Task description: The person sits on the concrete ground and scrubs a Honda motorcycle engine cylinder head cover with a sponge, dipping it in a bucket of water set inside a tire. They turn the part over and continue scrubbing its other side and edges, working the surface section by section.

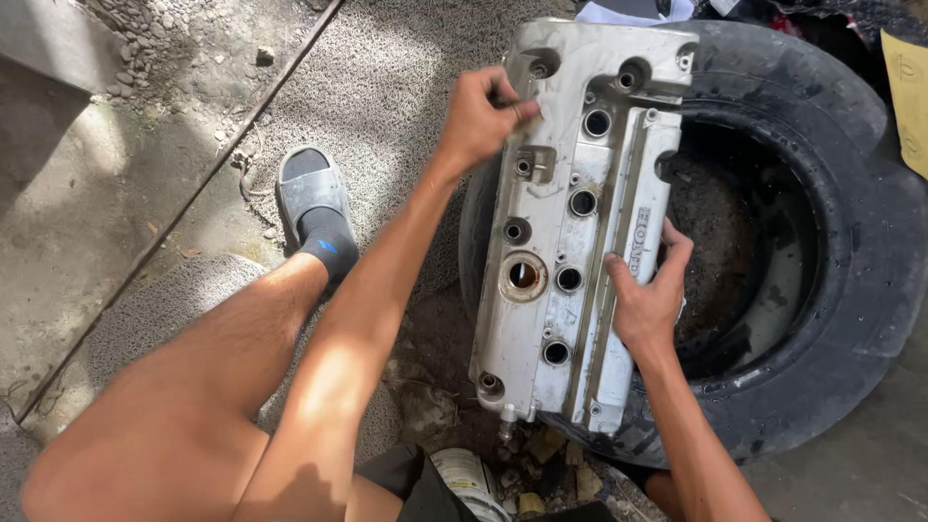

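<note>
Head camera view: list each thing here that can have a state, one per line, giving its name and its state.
Engine valve cover: silver, grimy, lying across the tyre, top side up.
Tyre: lying flat on the ground, worn and dusty.
Left hand: closed, pinching a small piece of something against the cover's upper end.
Right hand: open, fingers spread, pressed on the cover's right edge.
Slipper: worn over a dark sock.

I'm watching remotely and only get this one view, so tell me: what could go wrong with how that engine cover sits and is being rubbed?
1. The silver engine cover lies across the rim of the black tyre, partly over its hollow; pressure from the left hand might rock it or tip it in.
2. Only the right hand steadies it, so it may slide.
3. The near end overhangs rubble; a slip could knock the fitting there.
</note>
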### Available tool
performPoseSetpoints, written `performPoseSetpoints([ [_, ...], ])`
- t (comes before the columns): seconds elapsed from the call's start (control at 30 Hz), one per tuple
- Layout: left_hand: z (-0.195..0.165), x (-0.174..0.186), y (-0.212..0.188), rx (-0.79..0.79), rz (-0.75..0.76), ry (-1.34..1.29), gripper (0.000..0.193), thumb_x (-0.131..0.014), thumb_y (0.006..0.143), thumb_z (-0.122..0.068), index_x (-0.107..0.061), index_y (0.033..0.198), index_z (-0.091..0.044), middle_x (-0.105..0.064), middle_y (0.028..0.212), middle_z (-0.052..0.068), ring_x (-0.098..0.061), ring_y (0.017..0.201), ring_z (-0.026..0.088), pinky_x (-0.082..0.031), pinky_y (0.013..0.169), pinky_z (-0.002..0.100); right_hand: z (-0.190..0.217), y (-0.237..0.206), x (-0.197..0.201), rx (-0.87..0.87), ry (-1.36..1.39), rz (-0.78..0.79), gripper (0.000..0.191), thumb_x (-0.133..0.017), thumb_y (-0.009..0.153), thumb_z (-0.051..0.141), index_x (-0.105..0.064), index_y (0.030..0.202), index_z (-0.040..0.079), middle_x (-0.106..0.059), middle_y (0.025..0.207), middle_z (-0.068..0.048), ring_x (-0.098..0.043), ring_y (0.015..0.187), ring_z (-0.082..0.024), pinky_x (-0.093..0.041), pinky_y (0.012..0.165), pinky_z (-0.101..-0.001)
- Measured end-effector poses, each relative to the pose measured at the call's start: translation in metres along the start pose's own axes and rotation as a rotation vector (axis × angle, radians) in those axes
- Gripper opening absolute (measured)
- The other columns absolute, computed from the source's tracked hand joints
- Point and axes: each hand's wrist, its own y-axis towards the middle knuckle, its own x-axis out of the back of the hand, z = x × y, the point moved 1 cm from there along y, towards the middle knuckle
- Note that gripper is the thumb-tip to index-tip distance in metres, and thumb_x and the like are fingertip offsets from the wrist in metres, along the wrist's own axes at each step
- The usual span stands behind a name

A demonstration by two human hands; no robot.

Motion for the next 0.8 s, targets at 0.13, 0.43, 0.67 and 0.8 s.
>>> performPoseSetpoints([
  [0.13, -0.004, -0.015, -0.005, -0.116, -0.034, 0.167, 0.037, -0.09, 0.077, -0.011, -0.055, 0.067, -0.006, -0.064, 0.067, 0.004, -0.059, 0.061, 0.012, -0.047, 0.054, 0.033, -0.004, 0.001, 0.0, -0.041, -0.039, 0.0, 0.07, -0.071, 0.09, 0.013, -0.034, 0.148, -0.001, -0.057, 0.131, -0.022, -0.062, 0.118, -0.027, -0.047, 0.103, -0.0413],
  [0.43, -0.014, -0.017, -0.006, -0.147, 0.028, 0.273, 0.044, -0.092, 0.073, -0.021, -0.052, 0.064, -0.003, -0.063, 0.065, 0.008, -0.06, 0.061, 0.018, -0.046, 0.058, 0.039, -0.015, 0.001, -0.002, 0.057, -0.006, -0.007, 0.067, -0.071, 0.093, 0.012, -0.035, 0.148, -0.004, -0.058, 0.131, -0.021, -0.059, 0.118, -0.024, -0.047, 0.103, -0.0382],
  [0.67, -0.022, -0.035, 0.021, -0.363, -0.149, 0.39, 0.034, -0.089, 0.072, -0.016, -0.059, 0.073, -0.002, -0.068, 0.075, 0.016, -0.067, 0.075, 0.036, -0.051, 0.067, 0.047, -0.01, -0.004, -0.002, -0.005, -0.01, 0.025, 0.065, -0.069, 0.096, 0.012, -0.034, 0.149, -0.003, -0.058, 0.131, -0.021, -0.06, 0.116, -0.025, -0.049, 0.101, -0.0379],
  [0.8, -0.027, -0.029, 0.009, -0.275, 0.076, 0.374, 0.027, -0.087, 0.073, -0.013, -0.064, 0.077, 0.0, -0.069, 0.077, 0.019, -0.068, 0.077, 0.038, -0.052, 0.071, 0.048, -0.007, 0.003, -0.003, 0.035, -0.014, -0.008, 0.068, -0.07, 0.092, 0.01, -0.034, 0.149, -0.003, -0.06, 0.13, -0.021, -0.061, 0.116, -0.026, -0.047, 0.101, -0.039],
])
